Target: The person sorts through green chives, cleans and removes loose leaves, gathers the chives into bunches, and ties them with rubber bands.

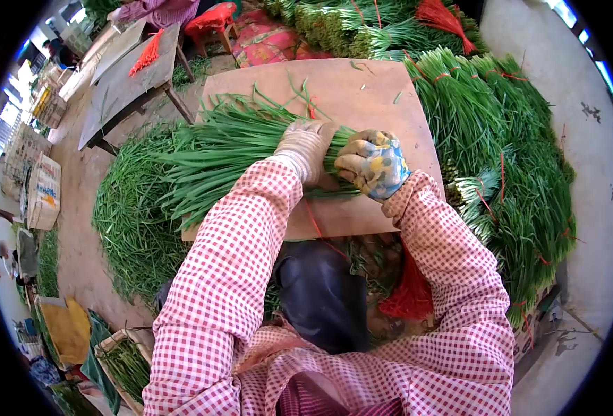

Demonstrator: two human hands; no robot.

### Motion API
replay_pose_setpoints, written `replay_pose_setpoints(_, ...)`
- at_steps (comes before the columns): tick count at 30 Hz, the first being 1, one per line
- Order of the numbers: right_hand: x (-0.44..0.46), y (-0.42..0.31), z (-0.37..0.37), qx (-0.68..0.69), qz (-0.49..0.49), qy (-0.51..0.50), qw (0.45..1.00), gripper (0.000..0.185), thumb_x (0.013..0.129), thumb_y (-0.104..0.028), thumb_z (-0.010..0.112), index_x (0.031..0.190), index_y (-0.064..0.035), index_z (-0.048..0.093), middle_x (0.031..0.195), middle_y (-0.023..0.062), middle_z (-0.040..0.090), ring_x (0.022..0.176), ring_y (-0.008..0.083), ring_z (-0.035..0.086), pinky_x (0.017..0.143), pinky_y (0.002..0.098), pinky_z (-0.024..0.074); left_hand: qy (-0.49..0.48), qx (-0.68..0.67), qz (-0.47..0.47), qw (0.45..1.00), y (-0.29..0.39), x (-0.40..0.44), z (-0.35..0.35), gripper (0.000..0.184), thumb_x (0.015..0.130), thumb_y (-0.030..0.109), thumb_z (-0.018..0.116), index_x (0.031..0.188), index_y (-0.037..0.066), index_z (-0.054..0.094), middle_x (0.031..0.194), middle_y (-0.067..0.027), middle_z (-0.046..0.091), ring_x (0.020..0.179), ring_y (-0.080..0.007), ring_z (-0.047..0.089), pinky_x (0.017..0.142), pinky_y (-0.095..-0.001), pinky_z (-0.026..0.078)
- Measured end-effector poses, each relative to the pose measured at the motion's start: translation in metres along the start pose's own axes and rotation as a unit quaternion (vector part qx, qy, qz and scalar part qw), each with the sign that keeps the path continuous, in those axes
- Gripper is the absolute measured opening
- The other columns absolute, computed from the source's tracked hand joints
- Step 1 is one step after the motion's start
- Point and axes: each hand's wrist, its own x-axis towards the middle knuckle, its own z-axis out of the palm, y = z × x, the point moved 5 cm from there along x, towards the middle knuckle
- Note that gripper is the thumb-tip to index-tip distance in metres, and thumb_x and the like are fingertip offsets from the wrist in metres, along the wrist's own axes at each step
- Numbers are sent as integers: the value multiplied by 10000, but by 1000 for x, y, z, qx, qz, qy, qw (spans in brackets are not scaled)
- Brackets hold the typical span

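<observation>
A thick bunch of long green leaves, which look like garlic chives (216, 156), lies across the brown board, leaf tips to the left. My left hand (308, 148), in a pale work glove, is closed over the bunch. Just right of it, my right hand (373, 165), in a blue and yellow patterned glove, has its fingers curled over the stalk end. A red string (313, 216) runs below the bunch at the board's near edge, and a bit of red shows behind it. The undersides of both hands are hidden.
Tied green bunches (473, 118) are heaped to the right. Loose leaves (136, 215) are piled left of the board (369, 76). Red strings (409, 284) hang under the near edge. A second table (129, 80) stands back left, with a person (157, 10) beyond.
</observation>
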Motion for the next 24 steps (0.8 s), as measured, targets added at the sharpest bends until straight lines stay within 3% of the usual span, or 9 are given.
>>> replay_pose_setpoints(2,-4,-4,-9,32,-27,83,996,158,686,-256,725,832,-219,673,870,-32,640,910,239,589,756,428,456,-4,-3,1,1000,0,-2,2,1031,467,355,891,1319,38,404,1271,-184,518,1213,-344,475,1026,-412,372)
replay_pose_setpoints(4,-12,-7,-21,60,-44,93,993,154,693,-233,721,837,-215,670,798,-17,629,844,238,592,731,410,464,5,9,1,1000,0,-5,2,1083,477,396,887,1360,47,366,1326,-177,478,1265,-326,429,1075,-406,313)
replay_pose_setpoints(8,-89,-53,-20,122,75,-238,961,246,731,-269,717,892,-88,677,890,104,646,937,281,616,827,426,486,7,-6,-11,1000,4,-12,2,1094,493,439,875,1369,53,345,1354,-165,444,1299,-312,385,1113,-429,246)
replay_pose_setpoints(10,-147,-78,-21,221,162,-471,839,362,765,-296,718,1012,-41,647,994,188,634,988,321,611,894,431,480,-3,40,-31,999,6,-16,7,1101,512,486,852,1379,64,321,1368,-158,422,1323,-304,354,1128,-459,199)
replay_pose_setpoints(13,-104,-64,-61,57,180,-426,885,520,765,-367,700,1193,-96,583,1118,155,612,999,340,598,951,411,474,9,75,-32,997,10,-22,12,1070,542,520,823,1378,84,316,1362,-149,417,1331,-291,347,1126,-471,196)
replay_pose_setpoints(14,-78,-60,-86,74,287,-308,904,603,777,-385,704,1240,-37,536,1227,188,566,1123,371,546,988,439,439,21,91,-33,995,12,-25,14,1058,548,529,816,1374,91,321,1354,-146,424,1330,-288,350,1124,-473,198)
replay_pose_setpoints(17,-4,-47,-89,-28,209,-166,963,926,717,-509,740,1419,-59,337,1421,201,391,1360,362,311,1100,475,296,23,81,-39,996,15,-28,12,1039,550,488,822,1374,99,323,1352,-138,423,1326,-272,356,1119,-487,201)
replay_pose_setpoints(19,15,-16,-27,-81,250,-286,922,1120,638,-568,778,1481,-100,208,1496,181,289,1410,344,222,1140,493,206,-11,38,-52,998,19,-31,2,1024,550,434,829,1371,89,324,1363,-142,414,1330,-270,357,1124,-483,203)
replay_pose_setpoints(24,38,24,2,-43,304,-392,867,1182,580,-580,807,1474,-77,218,1512,158,273,1423,315,200,1159,467,170,-21,31,-25,999,0,-28,-2,1122,543,471,829,1426,52,275,1435,-169,364,1376,-300,293,1140,-480,178)
